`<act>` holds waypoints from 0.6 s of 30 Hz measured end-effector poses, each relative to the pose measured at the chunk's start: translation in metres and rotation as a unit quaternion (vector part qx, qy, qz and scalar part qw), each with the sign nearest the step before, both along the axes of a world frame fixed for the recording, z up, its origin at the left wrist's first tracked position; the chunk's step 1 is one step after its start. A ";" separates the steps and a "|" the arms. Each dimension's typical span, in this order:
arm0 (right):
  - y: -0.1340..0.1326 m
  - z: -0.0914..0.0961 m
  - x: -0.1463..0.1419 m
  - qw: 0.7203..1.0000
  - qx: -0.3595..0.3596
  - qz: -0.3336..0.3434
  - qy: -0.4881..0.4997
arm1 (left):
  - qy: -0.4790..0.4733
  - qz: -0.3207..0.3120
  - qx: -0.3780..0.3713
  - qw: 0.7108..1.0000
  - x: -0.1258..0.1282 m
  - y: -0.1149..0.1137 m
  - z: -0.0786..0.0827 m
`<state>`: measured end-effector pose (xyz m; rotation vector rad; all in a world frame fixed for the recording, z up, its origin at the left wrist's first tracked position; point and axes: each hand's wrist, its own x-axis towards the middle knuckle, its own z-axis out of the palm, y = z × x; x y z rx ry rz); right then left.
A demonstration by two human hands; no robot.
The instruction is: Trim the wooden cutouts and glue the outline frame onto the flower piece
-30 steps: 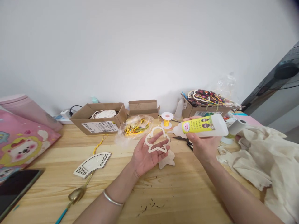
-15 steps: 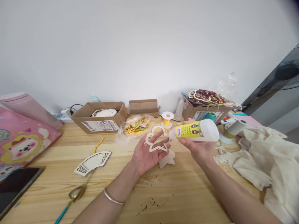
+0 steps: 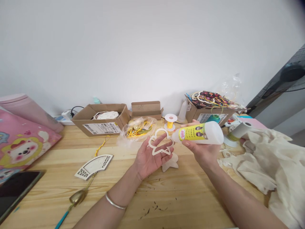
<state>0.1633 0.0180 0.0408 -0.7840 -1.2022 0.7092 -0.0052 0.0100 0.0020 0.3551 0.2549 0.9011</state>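
My left hand is palm up and holds a pale wooden flower-shaped frame, thumb at its left edge and fingers behind it. My right hand grips a white glue bottle with a yellow label, lying sideways in the air. The bottle's nozzle end points left at the frame's right edge; whether they touch I cannot tell. Beneath the left fingers, a cream flower-shaped piece rests on the table, partly hidden.
Left on the table lie a fan-shaped ornament, a gold spoon and a phone. Behind stand a cardboard box, a bag of cords, a thread spool and a fuller box. Cream cloth spreads right.
Both hands, the frame and the bottle hold nearly the same positions. The view has shifted very slightly.
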 end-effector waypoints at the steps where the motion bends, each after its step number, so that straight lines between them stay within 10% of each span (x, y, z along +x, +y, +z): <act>1: 0.000 0.000 0.000 1.000 -0.003 0.001 0.002 | -0.001 0.001 -0.001 1.000 0.000 0.000 0.000; 18: 0.002 0.002 0.001 1.000 -0.007 -0.002 0.027 | 0.000 -0.001 0.001 1.000 0.000 0.001 -0.001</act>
